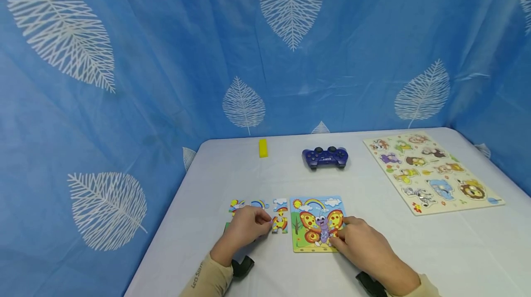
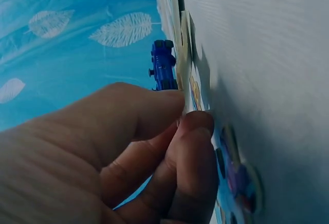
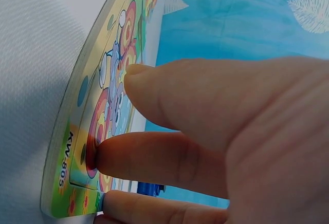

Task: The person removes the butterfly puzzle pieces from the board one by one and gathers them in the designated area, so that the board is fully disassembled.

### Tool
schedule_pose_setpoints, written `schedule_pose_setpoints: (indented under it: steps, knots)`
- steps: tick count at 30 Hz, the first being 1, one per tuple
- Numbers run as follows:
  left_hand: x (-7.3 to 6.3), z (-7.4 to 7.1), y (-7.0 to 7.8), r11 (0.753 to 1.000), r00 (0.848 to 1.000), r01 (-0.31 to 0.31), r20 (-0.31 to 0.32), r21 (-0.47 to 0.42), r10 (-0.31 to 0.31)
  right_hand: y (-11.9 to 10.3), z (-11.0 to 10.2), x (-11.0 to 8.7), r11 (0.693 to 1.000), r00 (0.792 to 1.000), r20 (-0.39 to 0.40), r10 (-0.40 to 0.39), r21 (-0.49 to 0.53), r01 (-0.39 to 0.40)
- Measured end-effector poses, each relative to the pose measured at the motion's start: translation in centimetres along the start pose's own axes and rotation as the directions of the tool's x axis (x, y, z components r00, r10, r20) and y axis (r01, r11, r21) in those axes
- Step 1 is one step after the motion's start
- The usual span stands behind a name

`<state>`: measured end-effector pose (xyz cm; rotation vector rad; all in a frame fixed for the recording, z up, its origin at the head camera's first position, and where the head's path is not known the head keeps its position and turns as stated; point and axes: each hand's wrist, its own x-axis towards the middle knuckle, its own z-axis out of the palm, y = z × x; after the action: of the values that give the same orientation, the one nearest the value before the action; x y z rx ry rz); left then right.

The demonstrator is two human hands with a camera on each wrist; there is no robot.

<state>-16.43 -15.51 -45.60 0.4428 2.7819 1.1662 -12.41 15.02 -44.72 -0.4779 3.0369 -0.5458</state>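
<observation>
A square butterfly jigsaw board (image 1: 317, 223) lies on the table in the head view. My right hand (image 1: 367, 246) is at its right side; in the right wrist view, thumb (image 3: 149, 82) and fingers (image 3: 149, 157) rest nearly straight on the printed face. To the board's left, my left hand (image 1: 248, 227) pinches a small puzzle piece between thumb and fingertips, mostly hidden by the fingers. Beside those fingertips lies a puzzle piece with a yellow and red print (image 1: 280, 223), below a cloud piece (image 1: 280, 202). A sun piece (image 1: 236, 204) and a rainbow piece (image 1: 258, 204) lie behind the hand.
Farther back on the white table (image 1: 232, 172) are a yellow block (image 1: 263, 148) and a blue game controller (image 1: 325, 157). An animal peg puzzle board (image 1: 433, 172) occupies the right side. Blue leaf-print cloth (image 1: 352, 80) hangs behind the table.
</observation>
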Motion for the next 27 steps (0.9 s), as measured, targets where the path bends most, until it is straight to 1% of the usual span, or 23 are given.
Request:
schedule_pose_setpoints:
  steps: [8, 15, 18, 27]
  knots:
    - [0.1, 0.18, -0.2, 0.998, 1.0, -0.028, -0.005, 0.054, 0.028, 0.15, -0.02, -0.01, 1.0, 1.0, -0.004, -0.005, -0.002, 0.005]
    - [0.13, 0.2, -0.04, 0.989, 1.0, -0.015, 0.012, 0.146, 0.014, 0.12, -0.03, -0.06, 1.0, 1.0, -0.005, -0.002, 0.0, 0.002]
    - [0.11, 0.21, -0.01, 0.986, 1.0, -0.019, 0.012, 0.165, 0.017, 0.09, 0.01, -0.06, 1.0, 1.0, -0.007, -0.002, -0.002, 0.002]
    - [0.03, 0.21, -0.06, 0.982, 1.0, -0.022, 0.023, 0.187, 0.018, 0.07, 0.06, -0.09, 1.0, 1.0, -0.01, 0.001, 0.004, -0.001]
